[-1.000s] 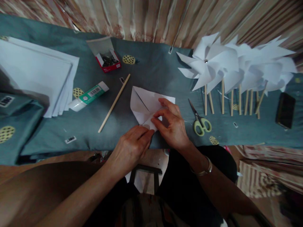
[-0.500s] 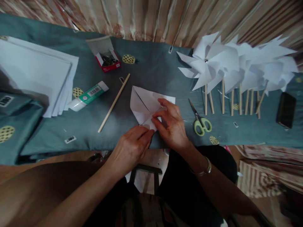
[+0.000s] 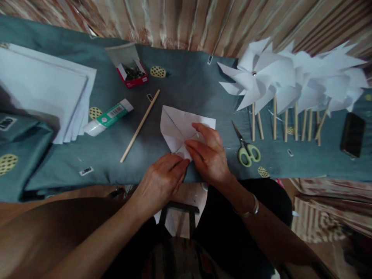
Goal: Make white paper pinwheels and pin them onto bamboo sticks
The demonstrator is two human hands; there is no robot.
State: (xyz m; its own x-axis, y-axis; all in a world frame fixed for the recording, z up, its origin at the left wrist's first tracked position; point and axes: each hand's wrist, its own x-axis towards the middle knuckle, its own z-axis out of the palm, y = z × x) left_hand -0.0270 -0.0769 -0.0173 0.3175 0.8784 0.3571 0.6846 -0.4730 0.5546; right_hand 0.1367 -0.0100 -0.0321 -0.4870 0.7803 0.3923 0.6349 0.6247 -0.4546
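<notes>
A white sheet of paper (image 3: 180, 120) with slits running toward its middle lies near the table's front edge. My left hand (image 3: 162, 176) is closed on its near corner, thumb and fingers pinched together. From the right, my right hand (image 3: 207, 153) reaches over the sheet, its thumb and fingers pressed on the paper near the centre, covering part of it. To the left lies a bare wooden stick (image 3: 140, 126). Green-handled scissors (image 3: 246, 149) rest just right of my right hand, blades pointing away.
Several white paper pinwheels (image 3: 267, 73) on sticks lie at the right, beside a dark phone (image 3: 352, 135). Farther left are an open red box (image 3: 135, 80) of small metal pieces, a green-and-white tube (image 3: 109, 117) and a stack of white paper (image 3: 43, 89). The tablecloth (image 3: 186, 77) is grey-green.
My right hand's fingertips have shifted slightly left over the paper's centre. The slit toward the upper left corner looks narrower. My left hand stays in place.
</notes>
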